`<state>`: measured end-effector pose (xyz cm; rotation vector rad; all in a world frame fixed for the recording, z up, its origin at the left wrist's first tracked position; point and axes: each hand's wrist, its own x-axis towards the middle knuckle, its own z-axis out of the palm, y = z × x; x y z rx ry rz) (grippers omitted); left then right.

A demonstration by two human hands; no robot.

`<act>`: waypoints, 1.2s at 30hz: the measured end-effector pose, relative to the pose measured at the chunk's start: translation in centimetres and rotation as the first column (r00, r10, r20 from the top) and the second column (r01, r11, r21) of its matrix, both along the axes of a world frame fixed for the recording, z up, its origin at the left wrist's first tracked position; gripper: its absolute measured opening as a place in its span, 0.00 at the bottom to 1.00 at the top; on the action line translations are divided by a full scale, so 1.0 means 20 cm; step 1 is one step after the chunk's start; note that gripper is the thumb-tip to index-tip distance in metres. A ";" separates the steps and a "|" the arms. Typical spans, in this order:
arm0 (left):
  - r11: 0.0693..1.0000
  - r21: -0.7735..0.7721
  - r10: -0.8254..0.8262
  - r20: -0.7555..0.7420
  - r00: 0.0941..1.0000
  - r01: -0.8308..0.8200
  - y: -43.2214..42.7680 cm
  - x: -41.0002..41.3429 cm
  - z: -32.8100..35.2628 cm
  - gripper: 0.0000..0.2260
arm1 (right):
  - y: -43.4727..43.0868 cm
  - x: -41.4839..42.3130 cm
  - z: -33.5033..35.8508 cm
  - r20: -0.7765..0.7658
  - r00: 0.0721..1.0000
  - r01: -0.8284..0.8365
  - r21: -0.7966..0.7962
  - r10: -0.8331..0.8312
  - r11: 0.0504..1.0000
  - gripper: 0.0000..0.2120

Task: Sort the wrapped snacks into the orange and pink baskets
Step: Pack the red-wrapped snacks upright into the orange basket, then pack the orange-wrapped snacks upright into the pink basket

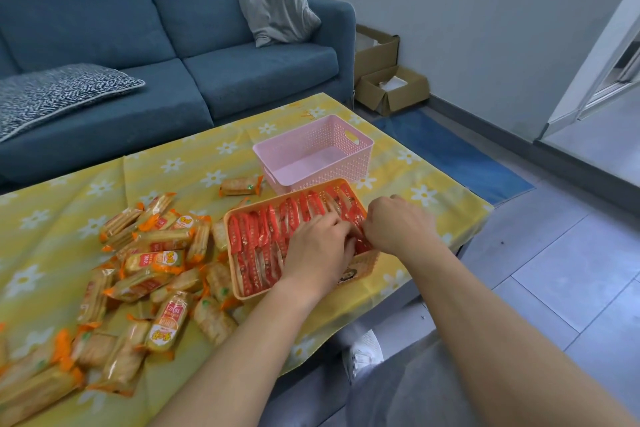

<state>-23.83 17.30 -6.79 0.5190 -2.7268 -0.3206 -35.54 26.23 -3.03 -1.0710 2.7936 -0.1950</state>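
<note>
An orange basket (231, 255) on the table holds a packed row of red-wrapped snacks (258, 246). My left hand (317, 246) and my right hand (398, 224) are both inside it at its right end, fingers curled on the red packets where the two hands meet. Just behind stands a pink basket (360, 152) with nothing inside. A heap of yellow-and-orange wrapped crackers (156, 260) spreads over the table's left side, and one loose cracker packet (240, 185) lies between the heap and the pink basket.
The table wears a yellow cloth with white flowers (408, 180). A blue sofa (173, 45) with cushions stands behind it. Cardboard boxes (391, 87) and a blue mat (457, 152) lie on the floor at right. My knee and shoe (363, 350) are below the table's front edge.
</note>
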 end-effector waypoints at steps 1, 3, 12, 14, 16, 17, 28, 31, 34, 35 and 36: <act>1.000 0.017 0.000 0.020 1.000 0.000 0.00 0.00 0.00 0.09 | -0.01 0.00 0.00 -0.002 1.000 0.000 0.023 0.000 1.000 0.10; 0.999 0.046 -0.013 0.076 0.997 0.009 -0.01 -0.01 0.03 0.10 | -0.02 0.01 -0.01 -0.021 1.000 0.008 0.044 -0.007 0.999 0.09; 0.685 0.185 0.697 0.112 0.708 -0.704 -0.29 0.37 0.09 0.24 | -0.05 -0.02 -0.05 0.266 0.963 0.091 -0.132 -0.053 0.987 0.07; 0.632 0.262 0.650 0.333 0.683 -0.729 -0.34 0.43 0.06 0.25 | -0.06 -0.02 -0.05 0.285 0.956 0.112 -0.128 -0.071 0.985 0.08; 0.602 0.397 0.555 0.416 0.720 -0.693 -0.35 0.46 0.07 0.24 | -0.06 -0.02 -0.03 0.339 0.936 0.165 -0.198 -0.091 0.966 0.09; 0.571 0.482 0.540 0.390 0.746 -0.665 -0.35 0.47 0.08 0.23 | -0.06 -0.02 -0.02 0.371 0.925 0.195 -0.265 -0.087 0.944 0.10; 0.124 0.949 0.799 0.078 0.597 -0.290 -0.42 0.70 0.33 0.08 | -0.14 0.16 0.20 0.649 0.680 0.382 -0.710 0.341 0.591 0.19; 0.097 0.960 0.863 0.051 0.503 -0.264 -0.50 0.81 0.42 0.08 | -0.27 0.19 0.20 0.567 0.727 0.263 -0.751 0.387 0.606 0.19; 0.107 0.958 0.911 0.014 0.413 -0.268 -0.61 0.91 0.46 0.10 | -0.45 0.17 0.10 0.285 0.926 -0.039 -0.579 0.247 0.814 0.21; 0.113 0.958 0.920 0.000 0.392 -0.265 -0.64 0.93 0.47 0.11 | -0.51 0.18 0.06 0.206 0.952 -0.106 -0.473 0.227 0.875 0.25; 0.111 0.959 0.930 -0.007 0.368 -0.262 -0.68 0.94 0.47 0.11 | -0.56 0.20 0.03 0.165 0.959 -0.154 -0.388 0.232 0.909 0.28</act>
